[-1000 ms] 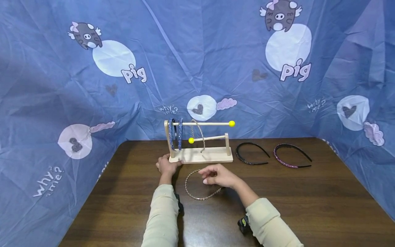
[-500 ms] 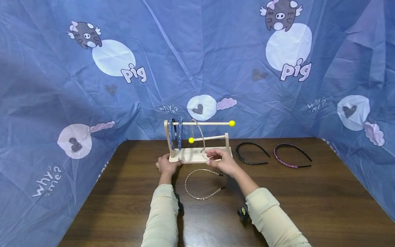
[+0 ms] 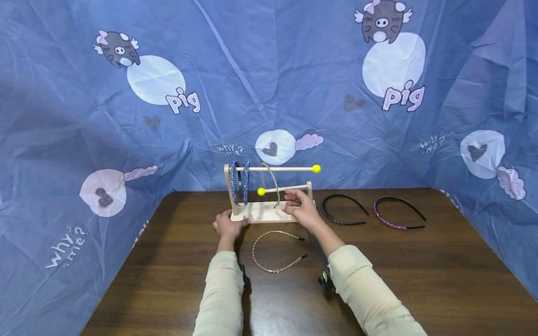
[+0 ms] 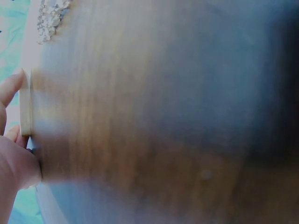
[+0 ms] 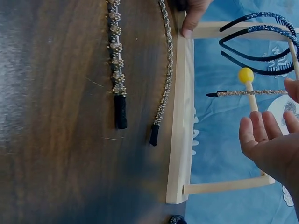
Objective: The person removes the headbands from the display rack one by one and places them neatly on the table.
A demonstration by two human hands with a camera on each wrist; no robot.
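Observation:
My left hand (image 3: 228, 225) grips the front left corner of a pale wooden headband stand (image 3: 260, 213), its thumb along the base in the left wrist view. Two blue glittery headbands (image 3: 245, 183) hang on the upper rod's left end. A beaded headband (image 3: 274, 179) hangs by the rods; which rod bears it, I cannot tell. My right hand (image 3: 303, 211) is in front of the lower rod (image 5: 252, 100), fingers loosely bent, with nothing seen in its grasp. Another beaded headband (image 3: 254, 252) lies on the table before the stand.
Right of the stand, a black headband (image 3: 329, 217) and a pink-and-black headband (image 3: 380, 218) lie on the brown table (image 3: 420, 280). Yellow balls cap the rods, such as the upper ball (image 3: 316, 169). A blue printed cloth (image 3: 235, 93) hangs behind.
My right hand has moved from over the beaded headband on the table, forward and up to the lower rod. That headband stayed in place. My left hand keeps its hold on the stand.

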